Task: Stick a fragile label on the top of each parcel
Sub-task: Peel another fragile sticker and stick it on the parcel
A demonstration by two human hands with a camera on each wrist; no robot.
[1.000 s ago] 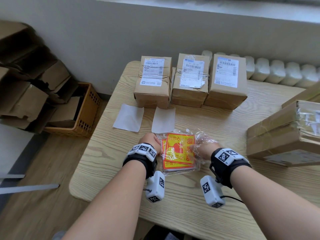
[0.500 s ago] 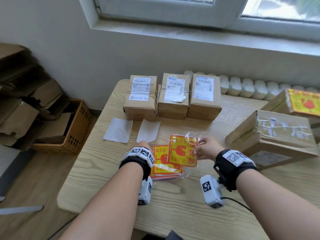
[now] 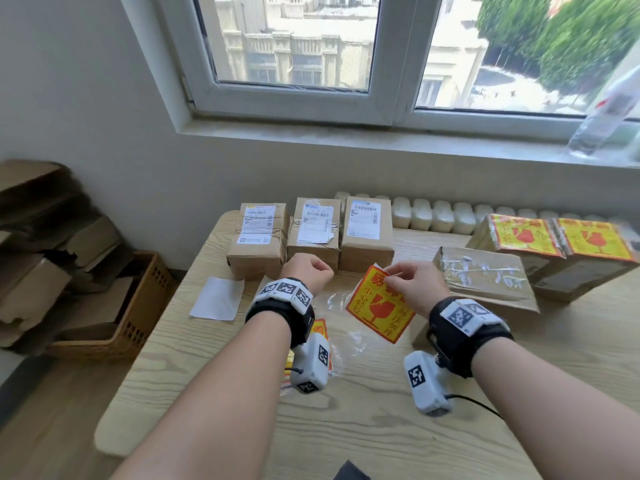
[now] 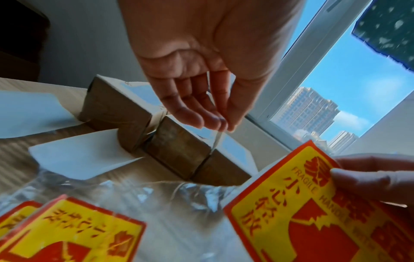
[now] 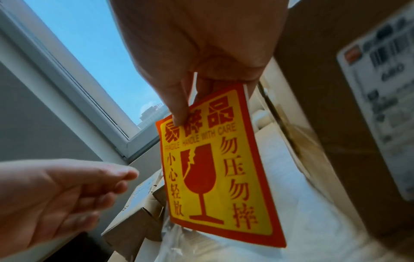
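Above the table's middle: both hands hovered, near each other but apart.
Right hand [image 3: 417, 287]: pinched the top edge of a fragile label [image 3: 379, 308] between thumb and fingers; the label hung tilted, clear of the table [image 3: 363, 434].
Left hand [image 3: 306, 273]: held nothing, its fingers loosely curled and pointing down in front of the parcels.
Label pack [image 4: 67, 228]: lay in a crumpled clear bag [image 3: 341, 327] under the left wrist, toward the near edge.
Unlabelled parcels [image 3: 310, 233]: three stood side by side at the far edge, shipping slips on top.
Labelled parcels [image 3: 561, 244]: two sat at the far right corner, beside a taped box [image 3: 485, 282].
Backing sheets [image 3: 217, 298]: white, lay near the left edge.
Basket [image 3: 138, 306]: stood on the floor left of the table, with cardboard in it.
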